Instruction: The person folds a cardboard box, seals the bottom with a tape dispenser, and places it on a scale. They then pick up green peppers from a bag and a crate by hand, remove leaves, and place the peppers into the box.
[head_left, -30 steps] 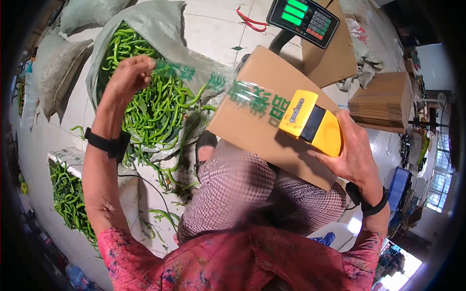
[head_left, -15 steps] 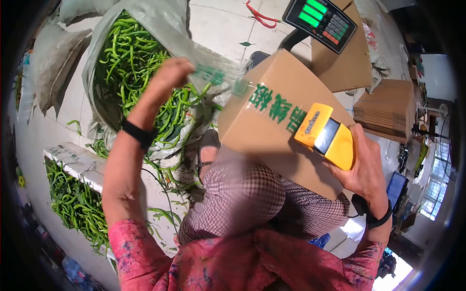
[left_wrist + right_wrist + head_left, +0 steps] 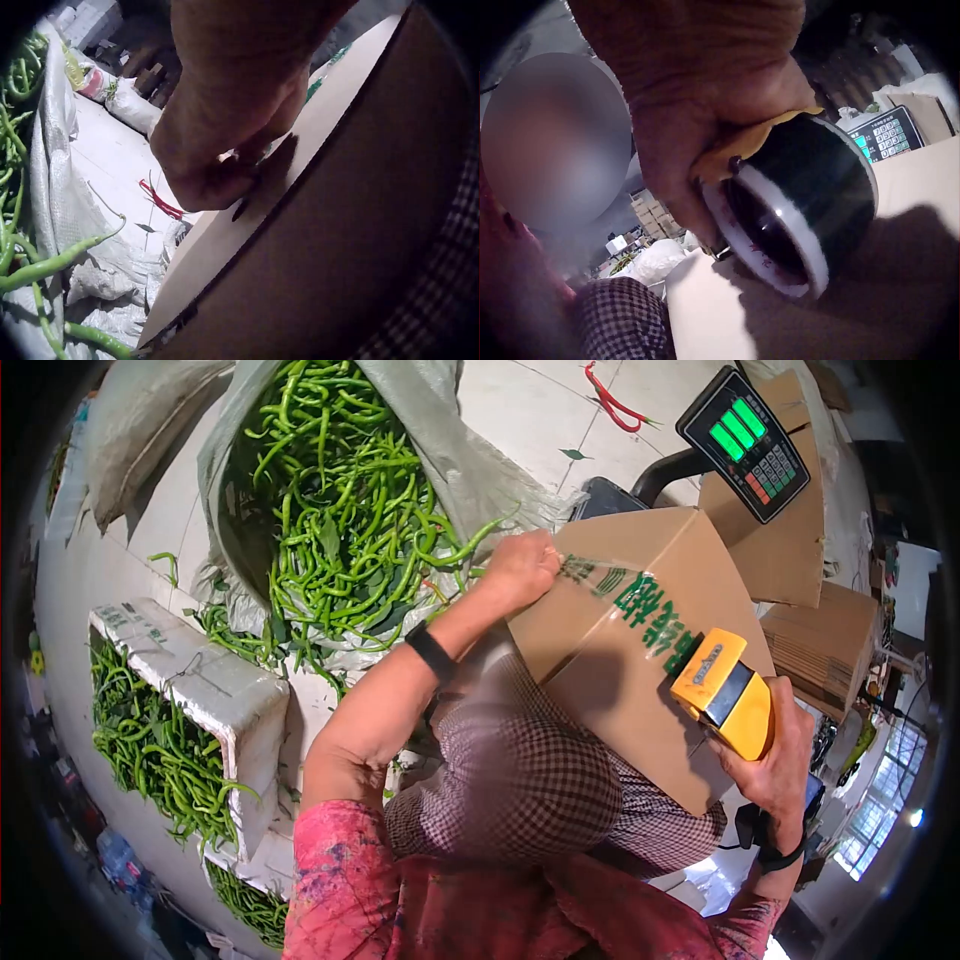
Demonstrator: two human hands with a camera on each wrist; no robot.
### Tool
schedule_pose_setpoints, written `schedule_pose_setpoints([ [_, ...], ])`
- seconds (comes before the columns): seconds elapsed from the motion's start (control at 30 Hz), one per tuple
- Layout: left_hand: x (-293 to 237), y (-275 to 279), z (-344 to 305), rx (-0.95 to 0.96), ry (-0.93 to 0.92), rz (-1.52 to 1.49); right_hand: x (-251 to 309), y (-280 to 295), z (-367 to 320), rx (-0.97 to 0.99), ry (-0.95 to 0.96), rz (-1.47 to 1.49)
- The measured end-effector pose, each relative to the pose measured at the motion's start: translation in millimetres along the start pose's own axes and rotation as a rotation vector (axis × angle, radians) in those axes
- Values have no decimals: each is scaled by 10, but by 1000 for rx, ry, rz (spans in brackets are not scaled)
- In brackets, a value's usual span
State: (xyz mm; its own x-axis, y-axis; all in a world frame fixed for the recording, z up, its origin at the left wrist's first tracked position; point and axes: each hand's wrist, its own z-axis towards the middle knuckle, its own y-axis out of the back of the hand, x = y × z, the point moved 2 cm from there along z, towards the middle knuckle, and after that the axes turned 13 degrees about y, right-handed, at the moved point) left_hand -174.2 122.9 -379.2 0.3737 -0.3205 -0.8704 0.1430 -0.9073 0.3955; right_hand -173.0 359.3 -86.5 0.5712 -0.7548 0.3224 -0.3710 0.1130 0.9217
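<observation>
A cardboard box (image 3: 640, 705) rests tilted against the person's checked trousers. Clear packing tape (image 3: 637, 600) with green characters runs over its top and bends across the edge onto the near-left side. At that side the left hand (image 3: 525, 572), fingers curled, pinches the tape's end close against the cardboard; in the left wrist view, the hand (image 3: 225, 142) hides the tape end itself. On the box's right part, the right hand (image 3: 775, 750) grips a yellow tape dispenser (image 3: 748, 722). Its tape roll (image 3: 817, 187) shows from the side in the right wrist view.
Green chili peppers (image 3: 340, 510) spill from an open woven sack (image 3: 440, 435) at left. More peppers fill a white foam box (image 3: 255, 710). Beyond the cardboard box stands a scale display (image 3: 745, 445). Red chilies (image 3: 610, 400) lie on the floor; flattened cartons (image 3: 820, 645) are stacked right.
The left hand has moved right and down, bringing the tape's end from over the pepper sack to the box's side. The right hand keeps its grip on the dispenser. The head view has shifted.
</observation>
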Motion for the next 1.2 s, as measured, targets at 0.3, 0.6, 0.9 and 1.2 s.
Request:
schedule_pose_setpoints([
  [0.3,44,52,6,31,-170,-6,-87,-19,-112,-35,96,-118],
  [0.6,159,-34,34,-64,-70,179,-52,-21,-157,-54,61,-115],
  [0.9,84,255,-135,-120,111,-345,-103,-52,-221,-53,79,-64],
  [1.2,59,-50,20,-179,-231,11,-207,-59,-192,-45,101,-56],
])
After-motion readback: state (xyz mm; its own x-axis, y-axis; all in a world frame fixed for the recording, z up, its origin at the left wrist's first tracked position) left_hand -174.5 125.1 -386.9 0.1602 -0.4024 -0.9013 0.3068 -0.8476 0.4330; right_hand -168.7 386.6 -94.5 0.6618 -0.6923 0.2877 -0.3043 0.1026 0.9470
